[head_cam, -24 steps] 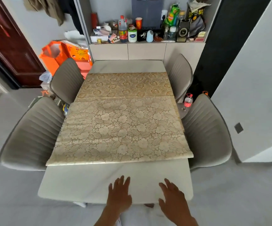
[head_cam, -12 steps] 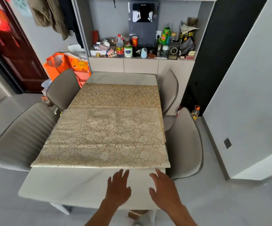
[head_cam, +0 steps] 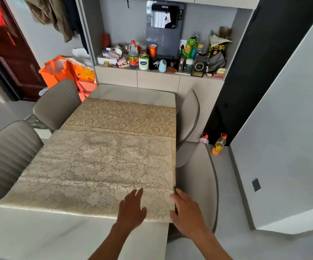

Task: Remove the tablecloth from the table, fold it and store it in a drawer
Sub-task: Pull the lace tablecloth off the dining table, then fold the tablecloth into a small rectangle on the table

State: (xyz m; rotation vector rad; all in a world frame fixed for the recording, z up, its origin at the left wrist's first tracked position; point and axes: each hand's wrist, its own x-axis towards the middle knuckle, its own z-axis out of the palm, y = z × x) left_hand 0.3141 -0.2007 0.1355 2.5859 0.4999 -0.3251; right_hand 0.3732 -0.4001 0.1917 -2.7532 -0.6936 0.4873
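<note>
**Tablecloth half-folded, hands at its near right corner**

The tablecloth point(head_cam: 103, 166) lies flat on the table point(head_cam: 39, 239), its near part doubled over so the pale lace side faces up, while the golden patterned side shows on the far half. A strip of bare tabletop shows at both ends.

The left hand point(head_cam: 132, 208) rests on the cloth with fingers spread and straight, grasping nothing. The right hand point(head_cam: 186, 212) sits at the right edge of the cloth, by the table's side; its fingers look relaxed, and I cannot tell whether the fingertips have caught the hem.

The risks, as I judge them: a pull on only this one corner would drag the layers askew and undo the neat fold. The cloth looks thin and slippery, so a loose pinch could pick up only the top layer. The right-hand chair point(head_cam: 198, 184) stands close against the table edge, and cloth drawn that way may snag on its back.
</note>
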